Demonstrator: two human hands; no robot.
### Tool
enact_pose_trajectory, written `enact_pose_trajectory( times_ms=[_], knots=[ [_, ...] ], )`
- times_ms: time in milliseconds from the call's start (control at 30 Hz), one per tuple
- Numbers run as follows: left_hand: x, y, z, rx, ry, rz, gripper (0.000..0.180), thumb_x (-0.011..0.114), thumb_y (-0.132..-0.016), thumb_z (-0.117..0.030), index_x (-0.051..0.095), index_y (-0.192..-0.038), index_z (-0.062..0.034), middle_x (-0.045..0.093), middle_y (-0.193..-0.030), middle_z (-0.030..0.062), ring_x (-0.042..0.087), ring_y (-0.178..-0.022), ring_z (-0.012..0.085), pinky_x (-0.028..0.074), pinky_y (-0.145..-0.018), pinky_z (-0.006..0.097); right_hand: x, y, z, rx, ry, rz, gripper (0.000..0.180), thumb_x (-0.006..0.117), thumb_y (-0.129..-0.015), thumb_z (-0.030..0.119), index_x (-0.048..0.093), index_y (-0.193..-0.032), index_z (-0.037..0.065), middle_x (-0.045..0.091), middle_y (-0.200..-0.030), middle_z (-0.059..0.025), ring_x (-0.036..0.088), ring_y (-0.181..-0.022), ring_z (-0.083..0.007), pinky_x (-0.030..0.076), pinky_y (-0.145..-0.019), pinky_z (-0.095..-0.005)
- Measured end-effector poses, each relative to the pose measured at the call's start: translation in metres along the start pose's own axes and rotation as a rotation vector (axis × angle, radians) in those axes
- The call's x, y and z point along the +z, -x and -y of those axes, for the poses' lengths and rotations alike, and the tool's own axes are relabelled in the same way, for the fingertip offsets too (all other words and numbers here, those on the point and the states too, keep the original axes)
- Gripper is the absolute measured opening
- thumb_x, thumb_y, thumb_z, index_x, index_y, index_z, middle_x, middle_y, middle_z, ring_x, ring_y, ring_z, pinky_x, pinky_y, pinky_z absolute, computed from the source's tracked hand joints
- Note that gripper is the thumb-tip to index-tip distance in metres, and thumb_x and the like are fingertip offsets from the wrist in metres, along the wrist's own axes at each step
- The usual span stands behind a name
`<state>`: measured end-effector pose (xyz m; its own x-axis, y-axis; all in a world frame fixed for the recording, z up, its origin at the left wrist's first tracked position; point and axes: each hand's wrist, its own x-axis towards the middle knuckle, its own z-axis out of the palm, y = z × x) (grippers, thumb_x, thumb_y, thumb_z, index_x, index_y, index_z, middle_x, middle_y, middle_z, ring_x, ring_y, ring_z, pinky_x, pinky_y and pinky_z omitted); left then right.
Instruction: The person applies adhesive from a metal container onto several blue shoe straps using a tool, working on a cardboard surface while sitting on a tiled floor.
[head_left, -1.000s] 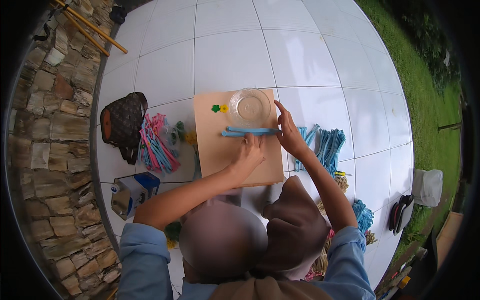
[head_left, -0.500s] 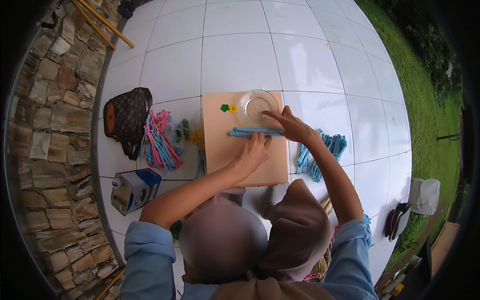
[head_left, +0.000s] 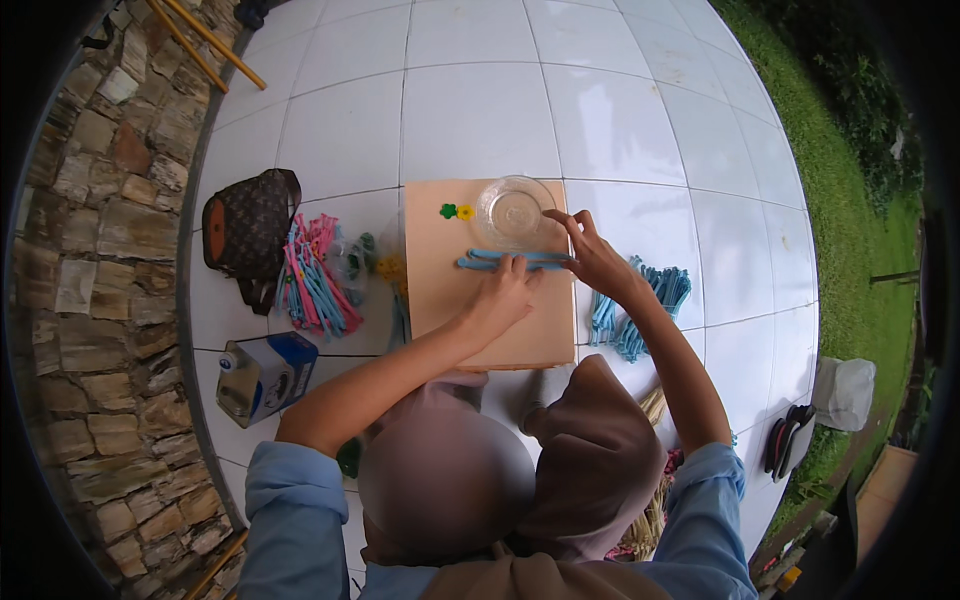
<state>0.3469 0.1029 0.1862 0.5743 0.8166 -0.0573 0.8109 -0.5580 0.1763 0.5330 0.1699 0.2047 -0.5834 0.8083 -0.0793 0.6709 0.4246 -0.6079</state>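
Observation:
Two slim light-blue strips (head_left: 484, 260) lie side by side across a tan board (head_left: 440, 325). My left hand (head_left: 503, 295) bears on them from the near side, its fingertips closed against the strips near their middle. At their right end is my right hand (head_left: 598, 262), fingers apart and bent; its index fingertip is at the right rim of a clear glass bowl (head_left: 512, 238). Whether the thumb touches the strips I cannot tell. A green flower-shaped piece (head_left: 447, 211) and a yellow one (head_left: 465, 213) sit left of the bowl.
Left of the board are a pile of pink and blue strips (head_left: 318, 280), a brown handbag (head_left: 245, 230) and a metal can (head_left: 262, 378). Bundles of blue strips (head_left: 655, 300) lie to the right. White floor tiles (head_left: 480, 110) surround everything, beside a stone wall (head_left: 110, 330).
My right index finger has drawn back from inside the bowl to its right rim, and the hand has curled. My left hand stays at the strips, nearly still.

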Motion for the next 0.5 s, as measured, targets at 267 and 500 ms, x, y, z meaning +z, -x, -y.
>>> enact_pose_trajectory(
  times_ms=[267, 500],
  knots=[
    [-0.006, -0.003, 0.010, 0.053, 0.060, -0.071, 0.053, 0.071, -0.068, -0.030, 0.056, -0.114, -0.0085, 0.048, -0.107, 0.0199, 0.047, -0.104, 0.0329, 0.051, -0.078, 0.035, 0.008, 0.030, -0.024, -0.255, 0.099, -0.116, 0.053, 0.054, -0.077, -0.007, 0.046, -0.123, 0.019, 0.041, -0.112, -0.0169, 0.056, -0.087, -0.0283, 0.052, -0.074, -0.0333],
    [-0.007, -0.001, 0.017, 0.090, 0.132, -0.100, 0.053, 0.072, -0.068, -0.023, 0.055, -0.117, -0.0119, 0.043, -0.108, 0.0180, 0.047, -0.102, 0.0345, 0.052, -0.077, 0.040, 0.010, 0.029, -0.019, -0.331, 0.160, -0.096, 0.045, 0.052, -0.073, -0.009, 0.059, -0.110, 0.016, 0.042, -0.111, -0.0147, 0.055, -0.089, -0.0247, 0.052, -0.079, -0.0323]
  ],
)
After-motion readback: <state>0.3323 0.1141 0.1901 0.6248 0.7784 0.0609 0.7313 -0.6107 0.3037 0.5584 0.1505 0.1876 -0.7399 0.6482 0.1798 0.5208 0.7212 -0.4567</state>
